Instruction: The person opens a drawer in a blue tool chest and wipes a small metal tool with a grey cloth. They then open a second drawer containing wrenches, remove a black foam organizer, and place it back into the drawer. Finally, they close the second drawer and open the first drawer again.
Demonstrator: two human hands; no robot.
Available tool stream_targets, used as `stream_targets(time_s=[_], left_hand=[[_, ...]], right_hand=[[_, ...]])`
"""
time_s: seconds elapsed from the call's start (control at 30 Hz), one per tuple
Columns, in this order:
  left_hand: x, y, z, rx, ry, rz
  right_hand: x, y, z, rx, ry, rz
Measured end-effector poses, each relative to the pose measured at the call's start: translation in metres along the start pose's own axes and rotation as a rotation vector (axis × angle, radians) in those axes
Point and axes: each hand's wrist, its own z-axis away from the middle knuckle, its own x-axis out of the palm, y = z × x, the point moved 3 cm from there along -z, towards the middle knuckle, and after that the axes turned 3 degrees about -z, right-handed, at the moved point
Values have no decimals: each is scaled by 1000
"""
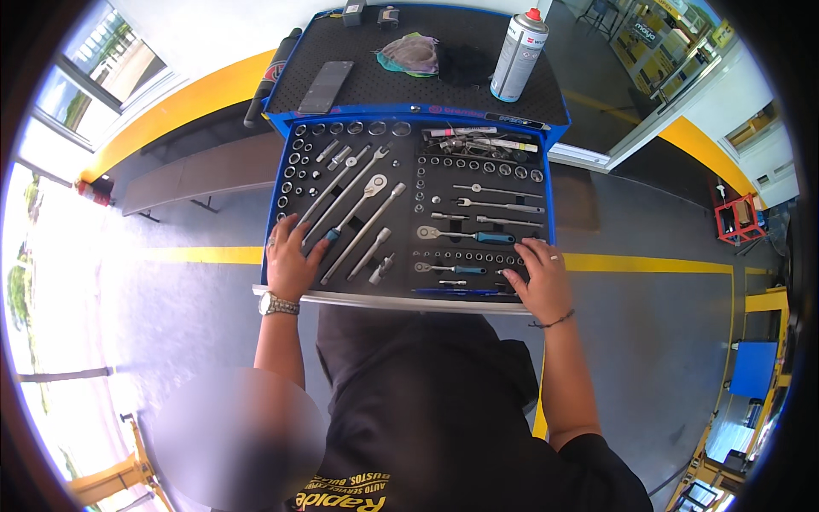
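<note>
A tool drawer [397,264] stands pulled out before me, its dark foam holding sockets and ratchets. My left hand [293,260], with a watch on its wrist, rests at the drawer's front left, fingers spread. Its thumb lies by the blue grip of a large ratchet [374,186]; whether it touches is hard to tell. Beside it lie long extension bars [368,229] and a universal joint [381,269]. At the front right, my right hand [542,277] is spread over the drawer's edge, near a row of small sockets [469,257], a medium ratchet [465,235] and a small ratchet [450,269].
On the blue cabinet's black top [367,51] are a phone [328,87], a crumpled cloth [408,54] and a spray can [519,56]. Markers [465,132] lie in the drawer's back right. A long bench [200,177] stands left; a red rack [739,219] stands far right.
</note>
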Motion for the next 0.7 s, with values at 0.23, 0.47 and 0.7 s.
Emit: stream_targets(time_s=[0.23, 0.47, 0.7], left_hand=[[2, -3, 9, -97, 68, -32], [5, -10, 7, -139, 10, -21], [-5, 71, 12, 148, -34, 315]], right_hand=[[2, -3, -5, -18, -94, -63], [2, -4, -4, -58, 15, -111], [6, 10, 4, 86, 112, -233]])
